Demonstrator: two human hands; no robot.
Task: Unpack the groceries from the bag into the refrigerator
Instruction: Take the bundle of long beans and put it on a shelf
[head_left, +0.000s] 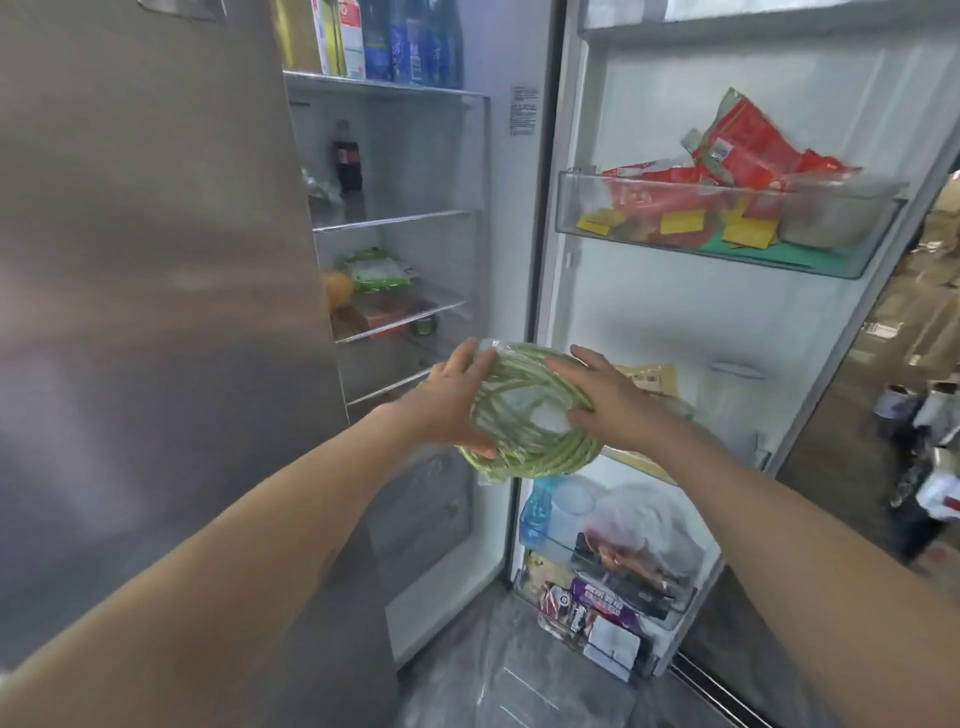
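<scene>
Pale green long beans (524, 415) coil in clear wrap; red packets (748, 150) above yellow and green cards (680, 222); blue bottles (410, 41); brushed grey door (145, 260); purple packet (605, 605).

The closed left door (156, 312) hides the left part of every refrigerator shelf (395, 221), cutting off the orange fruit (337, 291) beside it, while the cartons and bottles (395, 41) above the shelf run past the top edge, their labels too blurred to read.
</scene>
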